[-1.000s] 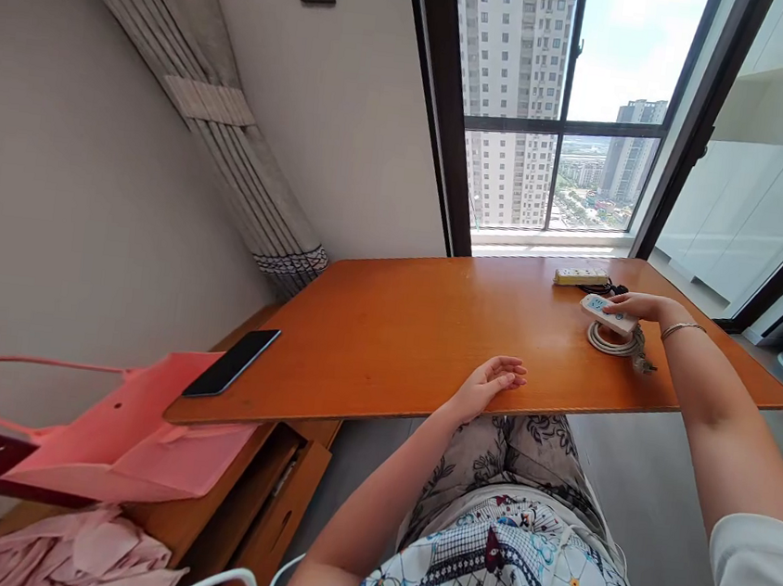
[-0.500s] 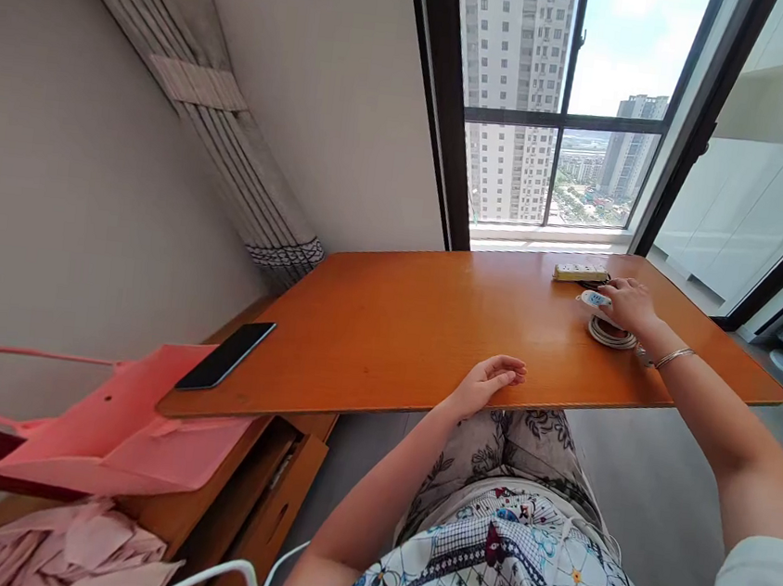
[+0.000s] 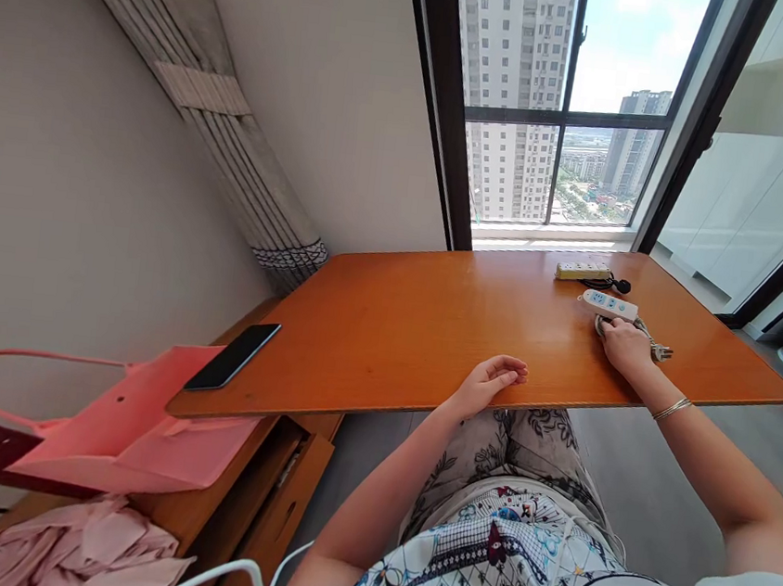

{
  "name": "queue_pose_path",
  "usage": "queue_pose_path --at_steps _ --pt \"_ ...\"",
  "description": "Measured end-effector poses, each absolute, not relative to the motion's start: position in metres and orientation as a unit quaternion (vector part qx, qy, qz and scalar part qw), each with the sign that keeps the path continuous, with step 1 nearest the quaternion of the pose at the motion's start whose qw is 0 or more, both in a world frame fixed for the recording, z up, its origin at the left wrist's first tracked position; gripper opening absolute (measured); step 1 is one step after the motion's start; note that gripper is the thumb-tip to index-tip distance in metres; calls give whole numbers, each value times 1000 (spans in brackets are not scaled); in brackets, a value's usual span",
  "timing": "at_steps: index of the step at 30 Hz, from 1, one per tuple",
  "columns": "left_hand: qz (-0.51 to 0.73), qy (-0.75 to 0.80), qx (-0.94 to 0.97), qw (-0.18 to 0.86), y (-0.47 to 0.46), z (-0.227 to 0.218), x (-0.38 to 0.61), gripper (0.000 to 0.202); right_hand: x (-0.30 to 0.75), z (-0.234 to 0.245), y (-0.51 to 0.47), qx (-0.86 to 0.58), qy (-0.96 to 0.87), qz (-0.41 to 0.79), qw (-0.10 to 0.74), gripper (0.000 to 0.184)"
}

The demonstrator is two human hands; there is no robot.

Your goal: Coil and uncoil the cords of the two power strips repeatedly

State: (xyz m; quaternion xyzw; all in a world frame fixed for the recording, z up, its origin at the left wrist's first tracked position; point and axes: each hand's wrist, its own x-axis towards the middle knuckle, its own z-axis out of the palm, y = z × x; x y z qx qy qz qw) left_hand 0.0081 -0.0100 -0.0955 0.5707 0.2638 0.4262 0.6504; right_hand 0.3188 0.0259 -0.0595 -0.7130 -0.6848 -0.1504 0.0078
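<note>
At the right of the table, my right hand point(image 3: 627, 349) is over the coiled grey cord of a white power strip point(image 3: 609, 305), its fingers curled down onto the coil. The hand covers most of the cord; the plug point(image 3: 662, 352) sticks out to its right. Just behind lies a yellow and white power strip point(image 3: 582, 272) with a black cord and plug point(image 3: 620, 285). My left hand point(image 3: 486, 385) rests at the table's front edge, loosely bent with the thumb apart, and holds nothing.
The orange-brown wooden table point(image 3: 388, 330) spans the view below a window. On its left end lies a black phone point(image 3: 234, 357). A pink bag point(image 3: 132, 424) and pink cloth point(image 3: 77, 549) sit at the lower left, near an open wooden drawer point(image 3: 290, 497).
My right hand has moved from the white power strip's right end toward me, down onto its coiled cord. The strip and the black plug now show. My left hand has stayed in place.
</note>
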Motion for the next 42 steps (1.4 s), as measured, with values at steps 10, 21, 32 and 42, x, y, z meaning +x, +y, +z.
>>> queue_pose_path --at_steps 10,21,32,42 --pt "428 263 579 642 -11 -94 10 45 384 -68 21 -699 -700 -114 88 42" --pt "437 265 581 634 -12 -95 8 45 345 -99 4 -633 -723 -160 225 55" --pt "449 341 681 468 2 -93 -9 43 278 -105 -10 -609 -768 -20 199 47" --pt "265 566 778 68 20 -99 -46 41 279 -99 -13 -613 -766 -11 193 47"
